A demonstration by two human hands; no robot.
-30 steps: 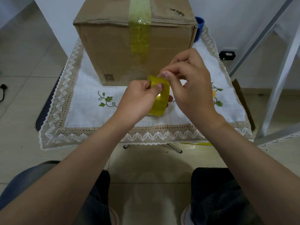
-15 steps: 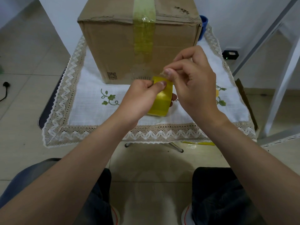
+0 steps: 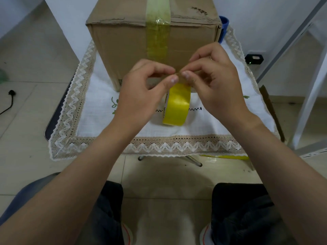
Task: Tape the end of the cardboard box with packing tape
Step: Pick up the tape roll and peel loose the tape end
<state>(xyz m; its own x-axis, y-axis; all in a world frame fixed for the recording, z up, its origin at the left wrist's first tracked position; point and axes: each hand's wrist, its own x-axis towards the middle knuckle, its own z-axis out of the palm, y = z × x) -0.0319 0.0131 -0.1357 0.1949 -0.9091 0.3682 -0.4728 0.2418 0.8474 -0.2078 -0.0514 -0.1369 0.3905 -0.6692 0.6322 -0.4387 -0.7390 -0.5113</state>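
**Ana:** Head camera looks down on both hands raised in front of the cardboard box (image 3: pixel 154 50), which sits on the lace-edged cloth (image 3: pixel 99 119) of a small table. Which step do you make this?

**Ben:** Pulling a length off the roll, I'd say. The left hand (image 3: pixel 139 96) and right hand (image 3: pixel 217 82) meet fingertip to fingertip, each pinched shut on the free tape end (image 3: pixel 178 76). The yellow tape roll (image 3: pixel 177 106) hangs below that pinch, just above the cloth.

**Ana:** And the box itself?

**Ben:** One yellow-green strip (image 3: pixel 157 38) already runs over its top and down the near face, stopping partway. The lower part of that face is hidden behind the hands.

**Ana:** Next move?

**Ben:** Probably drawing out enough tape, keeping it flat, then pressing the end onto the cardboard. Both wrists are cocked upward, forearms converging, remaining fingers curled loosely.
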